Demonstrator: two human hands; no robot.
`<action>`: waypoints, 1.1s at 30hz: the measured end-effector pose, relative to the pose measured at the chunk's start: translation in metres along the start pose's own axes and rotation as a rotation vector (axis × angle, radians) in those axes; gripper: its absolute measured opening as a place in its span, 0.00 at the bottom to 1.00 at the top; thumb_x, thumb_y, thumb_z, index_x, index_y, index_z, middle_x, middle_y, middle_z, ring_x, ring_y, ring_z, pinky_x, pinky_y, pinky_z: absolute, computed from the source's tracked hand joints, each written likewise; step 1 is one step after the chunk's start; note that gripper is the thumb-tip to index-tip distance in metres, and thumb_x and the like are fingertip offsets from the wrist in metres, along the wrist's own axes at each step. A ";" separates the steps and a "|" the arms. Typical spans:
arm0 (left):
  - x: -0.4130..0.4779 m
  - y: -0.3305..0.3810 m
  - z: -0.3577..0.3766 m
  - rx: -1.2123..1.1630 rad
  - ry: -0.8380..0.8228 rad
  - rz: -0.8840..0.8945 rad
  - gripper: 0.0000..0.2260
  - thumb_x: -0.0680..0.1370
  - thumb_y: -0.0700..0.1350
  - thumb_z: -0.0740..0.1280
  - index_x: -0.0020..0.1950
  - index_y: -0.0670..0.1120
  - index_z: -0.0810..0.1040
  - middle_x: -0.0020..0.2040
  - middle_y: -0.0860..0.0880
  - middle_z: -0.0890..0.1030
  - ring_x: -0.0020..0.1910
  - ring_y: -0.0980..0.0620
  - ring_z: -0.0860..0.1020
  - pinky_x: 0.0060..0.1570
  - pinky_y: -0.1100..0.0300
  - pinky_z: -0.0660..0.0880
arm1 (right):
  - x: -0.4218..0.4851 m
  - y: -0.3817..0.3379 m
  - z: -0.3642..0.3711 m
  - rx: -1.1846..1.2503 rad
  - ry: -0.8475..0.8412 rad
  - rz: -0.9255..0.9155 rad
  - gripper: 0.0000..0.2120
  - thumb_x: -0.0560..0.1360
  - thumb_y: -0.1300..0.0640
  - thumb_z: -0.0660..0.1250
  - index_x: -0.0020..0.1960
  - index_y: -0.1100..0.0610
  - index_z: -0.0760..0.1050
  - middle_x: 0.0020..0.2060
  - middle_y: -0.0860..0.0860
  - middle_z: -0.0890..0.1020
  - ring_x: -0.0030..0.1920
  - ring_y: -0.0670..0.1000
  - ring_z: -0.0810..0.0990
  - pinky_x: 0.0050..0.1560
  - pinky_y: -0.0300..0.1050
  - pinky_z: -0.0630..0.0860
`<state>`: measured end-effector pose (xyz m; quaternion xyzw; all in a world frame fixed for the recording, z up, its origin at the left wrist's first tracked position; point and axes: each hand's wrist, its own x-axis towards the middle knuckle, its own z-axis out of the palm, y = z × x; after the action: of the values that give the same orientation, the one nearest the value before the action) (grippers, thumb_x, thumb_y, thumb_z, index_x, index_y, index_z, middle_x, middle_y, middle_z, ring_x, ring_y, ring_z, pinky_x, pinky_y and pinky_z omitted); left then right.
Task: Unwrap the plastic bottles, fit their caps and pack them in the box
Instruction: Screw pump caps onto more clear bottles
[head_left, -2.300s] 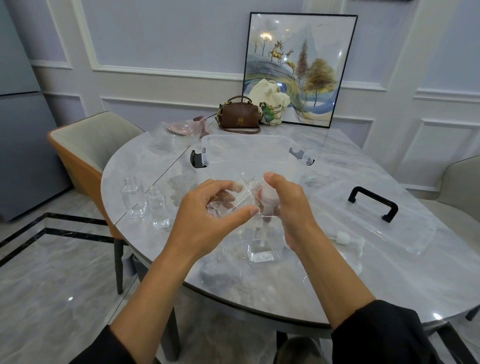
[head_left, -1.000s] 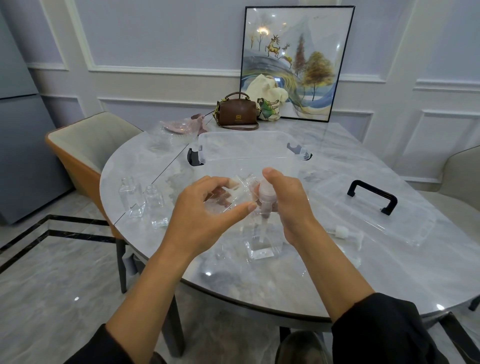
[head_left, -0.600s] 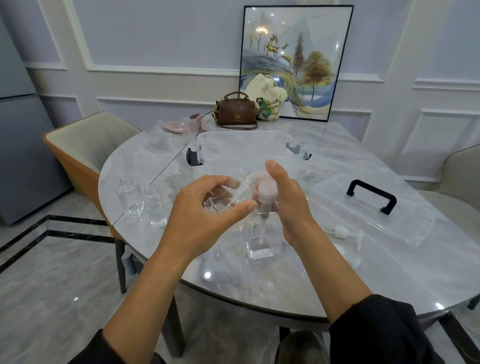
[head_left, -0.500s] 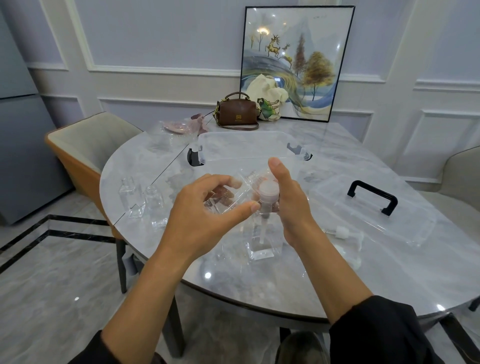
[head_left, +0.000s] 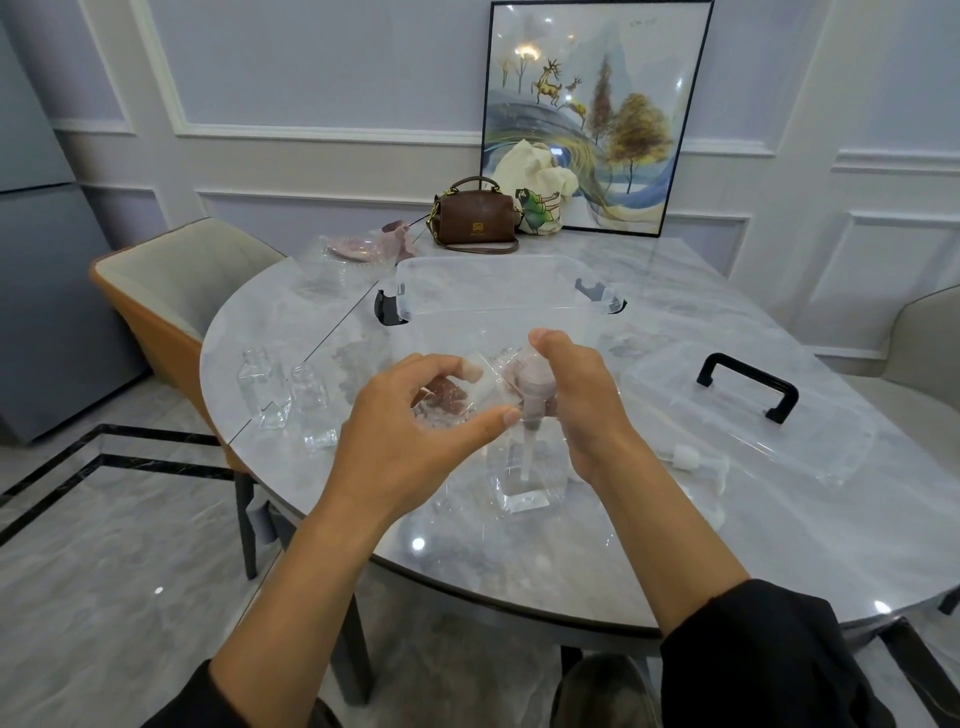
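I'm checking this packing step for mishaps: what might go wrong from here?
The left hand pinches the wrapper while the right hand holds the pump cap over an unheld clear bottle; a tug might tip it. Two uncapped bottles stand near the table edge, where an arm could knock them off.

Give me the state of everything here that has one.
Box, open, lid off.
Lid, flat on the table.
Two left bottles, upright, uncapped.
Front bottle, upright, pump tube inside.
Pump, gripped by right hand.
Wrapper, pinched by left hand.
Spare pump, lying on its side.
Handbag, shut.
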<state>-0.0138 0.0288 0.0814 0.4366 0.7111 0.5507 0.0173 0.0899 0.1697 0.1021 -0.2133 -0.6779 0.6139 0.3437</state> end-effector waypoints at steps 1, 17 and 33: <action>0.000 0.000 0.000 -0.001 0.001 -0.007 0.25 0.64 0.71 0.77 0.54 0.58 0.84 0.48 0.58 0.84 0.48 0.57 0.83 0.49 0.48 0.83 | 0.000 0.001 0.000 -0.001 0.003 0.006 0.27 0.83 0.51 0.58 0.26 0.51 0.79 0.31 0.55 0.80 0.35 0.57 0.75 0.28 0.38 0.73; 0.003 0.014 -0.003 -0.017 0.024 -0.003 0.23 0.65 0.66 0.77 0.55 0.56 0.84 0.47 0.59 0.83 0.45 0.59 0.83 0.45 0.48 0.85 | 0.005 0.008 -0.005 -0.043 -0.048 0.091 0.35 0.72 0.27 0.59 0.41 0.59 0.85 0.44 0.61 0.87 0.45 0.57 0.84 0.56 0.52 0.77; 0.004 0.011 -0.004 0.041 0.012 0.074 0.23 0.66 0.66 0.77 0.56 0.56 0.83 0.49 0.58 0.83 0.48 0.59 0.82 0.49 0.61 0.81 | 0.006 0.010 -0.006 -0.014 -0.075 0.045 0.38 0.69 0.25 0.62 0.39 0.62 0.81 0.38 0.62 0.83 0.38 0.56 0.78 0.45 0.50 0.75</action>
<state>-0.0117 0.0284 0.0938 0.4595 0.7060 0.5387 -0.0161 0.0888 0.1792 0.0935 -0.2078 -0.6896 0.6241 0.3028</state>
